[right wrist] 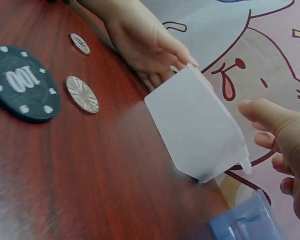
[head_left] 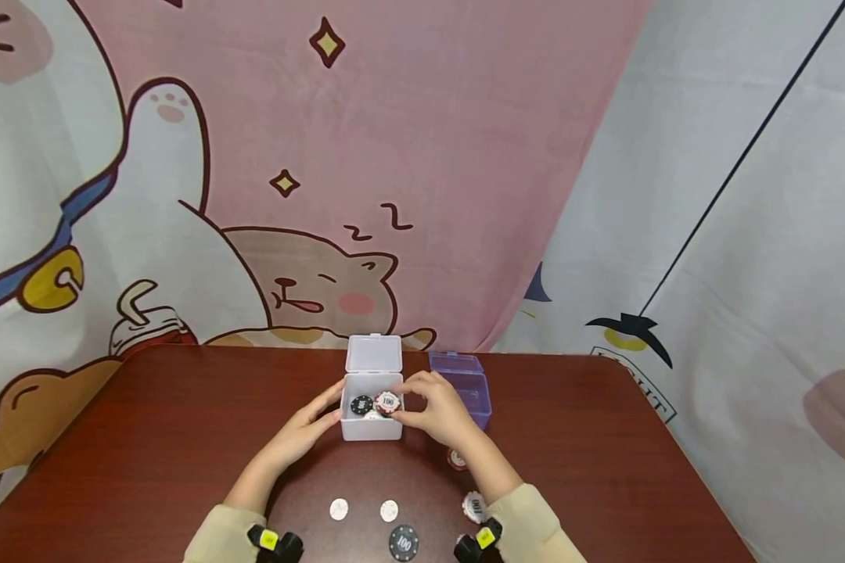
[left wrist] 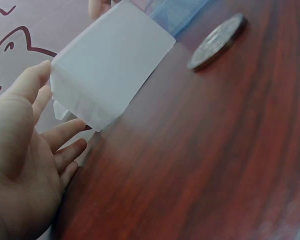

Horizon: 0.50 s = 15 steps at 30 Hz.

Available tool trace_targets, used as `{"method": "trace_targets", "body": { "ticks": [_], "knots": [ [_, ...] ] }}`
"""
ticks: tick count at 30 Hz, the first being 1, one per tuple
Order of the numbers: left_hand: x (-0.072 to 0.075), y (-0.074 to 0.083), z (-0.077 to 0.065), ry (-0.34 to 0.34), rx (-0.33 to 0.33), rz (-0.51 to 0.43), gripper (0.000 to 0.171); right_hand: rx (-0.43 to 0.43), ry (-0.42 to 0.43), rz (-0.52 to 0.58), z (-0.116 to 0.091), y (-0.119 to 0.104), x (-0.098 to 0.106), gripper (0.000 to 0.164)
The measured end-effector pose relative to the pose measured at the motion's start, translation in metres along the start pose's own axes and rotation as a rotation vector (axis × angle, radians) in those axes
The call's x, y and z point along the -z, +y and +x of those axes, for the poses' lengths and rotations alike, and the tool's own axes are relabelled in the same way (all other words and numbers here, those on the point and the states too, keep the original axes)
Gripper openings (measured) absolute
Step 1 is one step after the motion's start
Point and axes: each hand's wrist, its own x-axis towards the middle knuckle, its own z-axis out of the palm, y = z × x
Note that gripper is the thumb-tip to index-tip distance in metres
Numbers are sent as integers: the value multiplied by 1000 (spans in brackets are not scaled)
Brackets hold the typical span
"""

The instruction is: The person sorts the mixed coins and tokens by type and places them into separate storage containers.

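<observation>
A white lidded box [head_left: 371,429] stands on the table with its lid [head_left: 374,354] raised at the back. Inside lie a black poker chip [head_left: 361,404], a red-edged chip marked 100 [head_left: 387,402] and something pale below them. My left hand [head_left: 297,435] rests its extended fingers and thumb against the box's left side. At the right rim, my right hand [head_left: 434,406] has thumb and fingers spread apart, close to the red-edged chip. The right wrist view shows that hand's fingers [right wrist: 270,117] above the box with nothing visible between them.
A blue-purple translucent box [head_left: 473,395] stands open behind my right hand. Nearer me lie two silver coins [head_left: 339,509], a black 100 chip [head_left: 404,543] and a white-edged chip [head_left: 474,507]. A red chip [head_left: 456,460] is partly under my right forearm.
</observation>
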Motion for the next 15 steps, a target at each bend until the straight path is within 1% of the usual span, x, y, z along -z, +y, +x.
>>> {"method": "trace_targets", "body": {
  "ticks": [2, 7, 10, 15],
  "knots": [
    [0, 1, 0, 1, 3, 4, 55, 13, -1, 5, -5, -2, 4, 37],
    [0, 4, -1, 5, 2, 6, 55, 48, 9, -42, -16, -6, 10, 38],
    [-1, 6, -2, 0, -5, 7, 54, 40, 8, -60, -23, -8, 13, 39],
    [-1, 7, -1, -1, -2, 11, 54, 0, -10, -63, -37, -9, 17, 40]
  ]
}}
